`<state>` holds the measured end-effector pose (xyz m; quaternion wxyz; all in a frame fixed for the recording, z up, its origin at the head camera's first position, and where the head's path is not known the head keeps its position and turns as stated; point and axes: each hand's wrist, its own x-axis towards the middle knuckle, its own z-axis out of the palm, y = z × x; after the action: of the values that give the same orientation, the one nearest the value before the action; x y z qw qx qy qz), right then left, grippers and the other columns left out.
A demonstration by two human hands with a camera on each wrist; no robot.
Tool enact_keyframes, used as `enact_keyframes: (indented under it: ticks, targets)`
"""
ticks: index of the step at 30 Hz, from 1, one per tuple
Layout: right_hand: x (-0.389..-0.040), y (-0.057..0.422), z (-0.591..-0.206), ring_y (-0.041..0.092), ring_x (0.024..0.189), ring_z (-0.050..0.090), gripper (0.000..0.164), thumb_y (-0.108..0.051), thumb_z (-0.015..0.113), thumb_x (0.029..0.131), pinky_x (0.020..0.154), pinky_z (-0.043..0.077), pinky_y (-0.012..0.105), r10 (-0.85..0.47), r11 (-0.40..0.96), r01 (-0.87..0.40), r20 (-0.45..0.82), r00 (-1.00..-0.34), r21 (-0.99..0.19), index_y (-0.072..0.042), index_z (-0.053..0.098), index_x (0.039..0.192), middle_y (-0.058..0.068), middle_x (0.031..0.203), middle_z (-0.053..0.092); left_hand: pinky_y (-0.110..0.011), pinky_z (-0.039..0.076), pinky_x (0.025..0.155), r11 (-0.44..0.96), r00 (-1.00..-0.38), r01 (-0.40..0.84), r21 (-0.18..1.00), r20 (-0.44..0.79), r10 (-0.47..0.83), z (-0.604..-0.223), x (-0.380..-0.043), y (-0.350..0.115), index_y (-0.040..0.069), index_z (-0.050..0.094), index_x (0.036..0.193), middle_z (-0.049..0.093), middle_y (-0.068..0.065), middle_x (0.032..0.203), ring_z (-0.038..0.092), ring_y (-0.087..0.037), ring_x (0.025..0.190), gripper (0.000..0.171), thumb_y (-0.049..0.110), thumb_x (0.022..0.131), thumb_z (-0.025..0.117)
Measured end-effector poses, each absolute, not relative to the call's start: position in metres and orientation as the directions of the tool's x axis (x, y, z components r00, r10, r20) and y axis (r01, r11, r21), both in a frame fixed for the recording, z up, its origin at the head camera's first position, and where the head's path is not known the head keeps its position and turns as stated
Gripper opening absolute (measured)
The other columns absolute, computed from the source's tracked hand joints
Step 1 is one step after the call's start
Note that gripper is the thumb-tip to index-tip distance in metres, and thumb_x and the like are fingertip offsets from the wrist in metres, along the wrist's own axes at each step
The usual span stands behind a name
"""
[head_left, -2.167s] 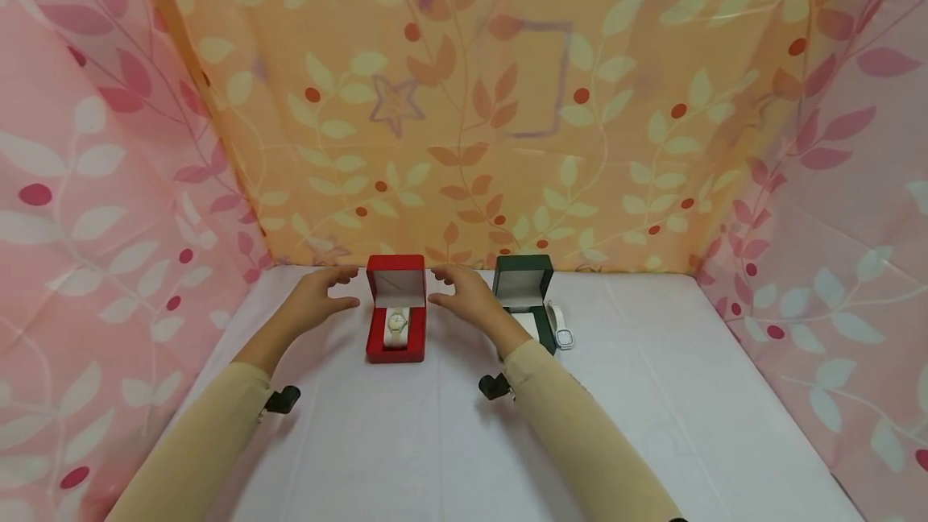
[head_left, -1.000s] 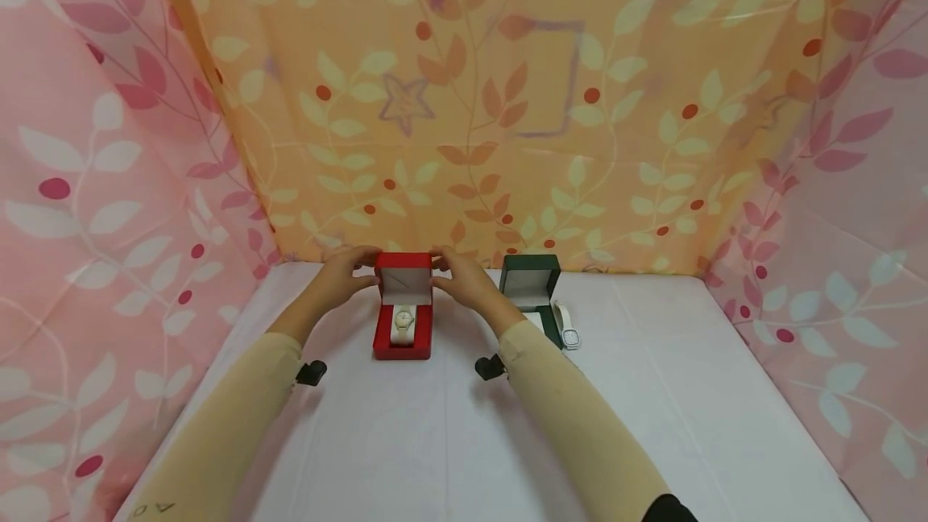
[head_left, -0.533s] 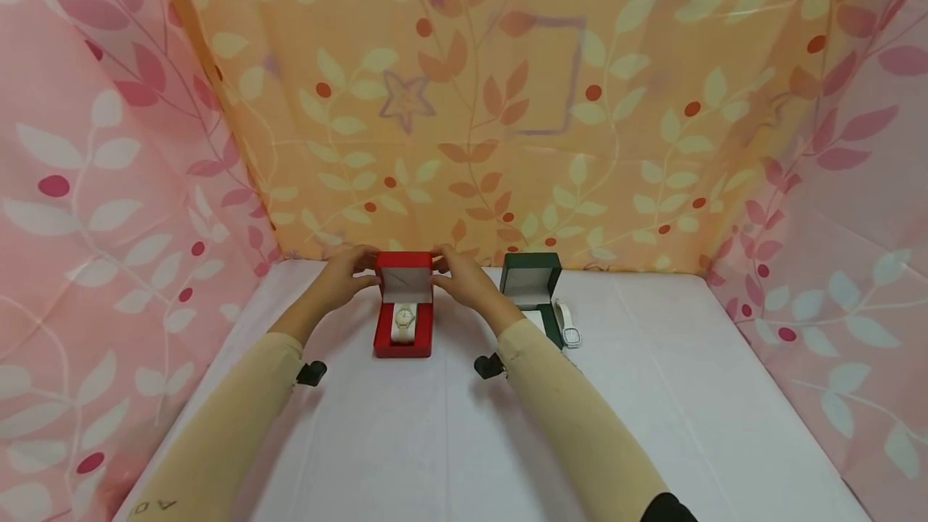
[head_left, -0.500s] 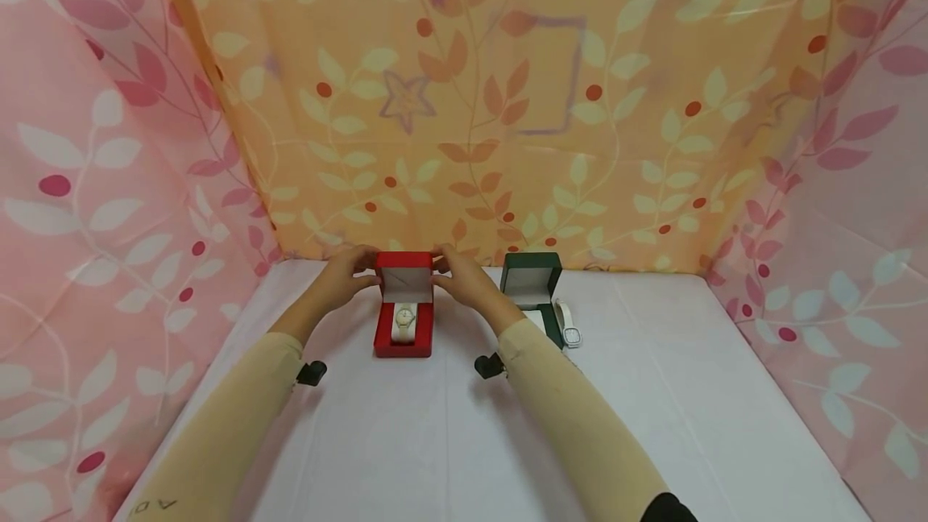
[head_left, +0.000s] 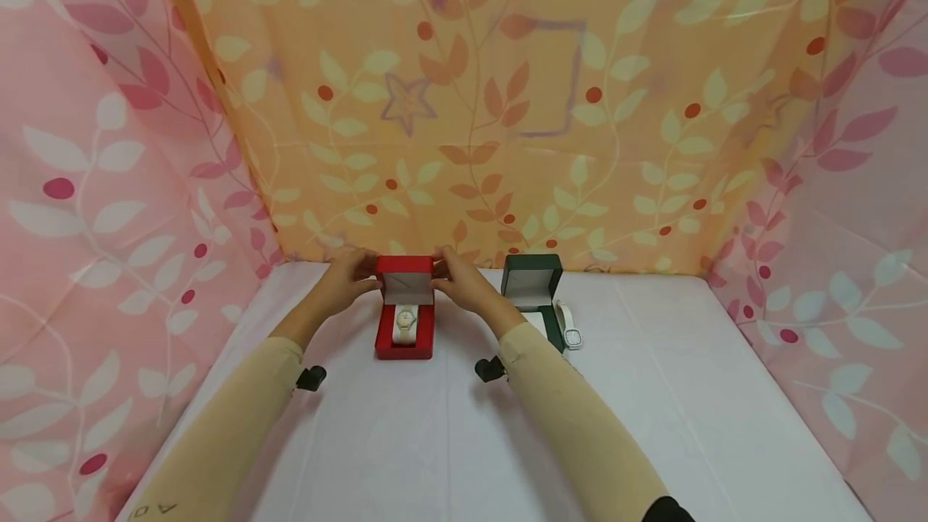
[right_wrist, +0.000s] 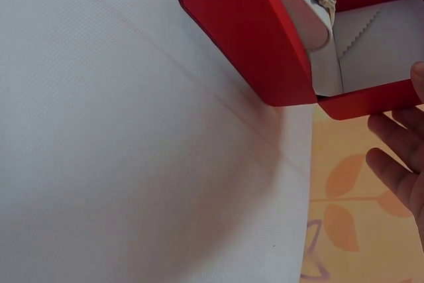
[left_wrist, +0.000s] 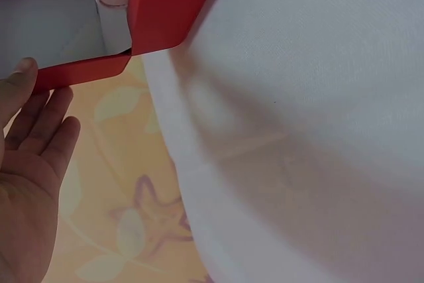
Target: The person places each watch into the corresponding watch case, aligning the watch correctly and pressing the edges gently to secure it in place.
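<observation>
A red watch box point(head_left: 404, 352) stands on the white-covered table with its lid raised. Inside sits a pale-strapped watch point(head_left: 406, 319) on a white cushion. My left hand point(head_left: 339, 284) holds the lid's left side, its thumb point(left_wrist: 23, 84) at the front edge and its fingers behind. On the opposite side, my right hand point(head_left: 464, 284) grips the lid the same way; its thumb and fingers point(right_wrist: 387, 170) show in the right wrist view. The lid's pale lining point(right_wrist: 387, 44) faces the wrist cameras.
To the right, a dark green watch box point(head_left: 532, 264) stands with its lid up and a white cushion point(head_left: 535, 321) inside, partly hidden by my right forearm. A white watch point(head_left: 571, 335) lies against its right side. Patterned cloth walls point(head_left: 464, 103) enclose the table.
Both hands have moved inward from beside the red watch box and taken hold of its lid. Over the last second, hands and box have stayed nearly still.
</observation>
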<state>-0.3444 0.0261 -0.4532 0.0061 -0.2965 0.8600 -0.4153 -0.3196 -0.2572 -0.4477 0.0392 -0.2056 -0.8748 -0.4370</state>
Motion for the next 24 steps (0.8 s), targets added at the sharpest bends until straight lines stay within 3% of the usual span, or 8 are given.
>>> enact_keyframes:
  ticks: [16,24]
  targets:
    - [-0.344,0.029,-0.455,0.023,0.116,0.067,0.045,-0.002,0.07,0.095,0.106,0.052,0.038,-0.545,0.419,-0.551,0.286,-0.788,-0.722,-0.005,0.051,0.135,0.009,0.123,0.068,-0.048,0.052,0.103,0.546,-0.899,0.433,0.717,0.297,0.322,-0.452,-0.316,-0.258,-0.002,0.064,0.129,0.068,-0.019,0.125,0.068,-0.037,0.117,0.043,0.0,0.089,0.077]
    - [-0.341,0.03,-0.458,0.026,0.121,0.067,0.066,-0.003,0.075,0.092,0.108,0.05,0.041,-0.542,0.438,-0.563,0.293,-0.787,-0.701,-0.006,0.042,0.149,0.009,0.125,0.069,-0.046,0.054,0.101,0.557,-0.89,0.455,0.694,0.347,0.294,-0.459,-0.311,-0.257,-0.002,0.066,0.126,0.07,-0.02,0.123,0.068,-0.037,0.117,0.042,0.001,0.087,0.08]
